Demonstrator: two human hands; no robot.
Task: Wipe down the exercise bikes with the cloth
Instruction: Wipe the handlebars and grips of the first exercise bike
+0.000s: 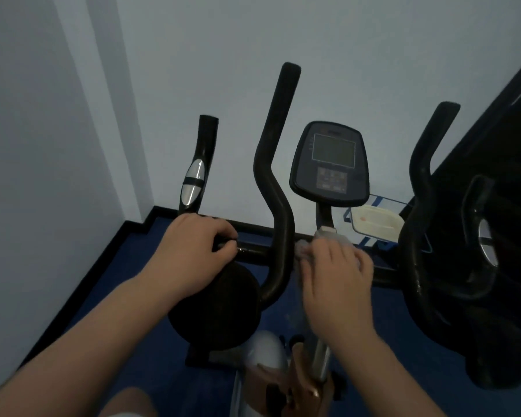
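Note:
An exercise bike stands before me, with black handlebars point(272, 176) and a grey console point(330, 164) on a post. My left hand point(193, 254) grips the left end of the horizontal handlebar bar, fingers curled round it. My right hand point(334, 272) presses a pale grey cloth point(328, 239) against the bar at the foot of the console post. Most of the cloth is hidden under the hand. A black round pad point(217, 308) sits below my left wrist.
A second black machine point(478, 236) stands close on the right. A blue-framed holder with a cream container point(376, 224) sits behind the console. White walls point(73, 115) meet in the corner on the left, above a blue floor point(127, 281). The bike's orange and silver frame point(283, 380) lies below.

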